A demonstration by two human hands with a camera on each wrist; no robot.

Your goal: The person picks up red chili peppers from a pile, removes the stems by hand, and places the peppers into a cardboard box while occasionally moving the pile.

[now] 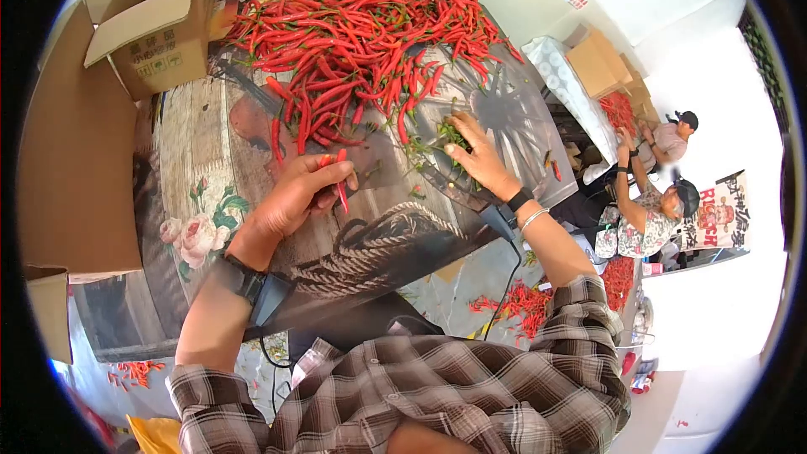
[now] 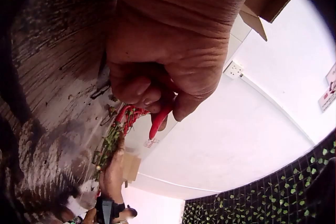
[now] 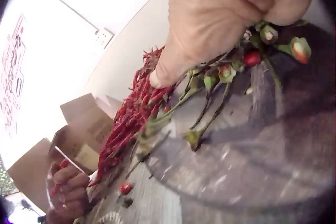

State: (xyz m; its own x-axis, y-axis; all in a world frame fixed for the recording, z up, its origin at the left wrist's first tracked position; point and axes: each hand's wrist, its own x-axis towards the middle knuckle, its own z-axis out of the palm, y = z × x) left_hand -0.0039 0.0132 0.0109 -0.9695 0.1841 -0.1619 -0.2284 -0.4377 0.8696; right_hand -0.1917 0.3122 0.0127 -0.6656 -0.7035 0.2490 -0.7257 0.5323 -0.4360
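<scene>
In the head view my left hand [image 1: 303, 189] is above the table's near half, fingers curled. It pinches a red chili pepper [image 1: 343, 193], whose tip pokes out past the thumb in the left wrist view [image 2: 159, 123]. My right hand [image 1: 481, 155] is low over a small heap of green chili stems [image 1: 418, 151]. Its fingers curl over part of the heap, and the thumb lies along the near side. Stem ends with pale and red bits [image 3: 226, 74] stick out beneath the palm in the right wrist view. The right fingertips are mostly hidden there.
A large pile of red chilies [image 1: 361, 34] covers the table's far side. Open cardboard boxes [image 1: 160, 42] stand at the left. The printed tabletop [image 1: 193, 109] has its near edge by my body. More chilies [image 1: 525, 307] lie on the floor. Two people [image 1: 647, 219] work at the right.
</scene>
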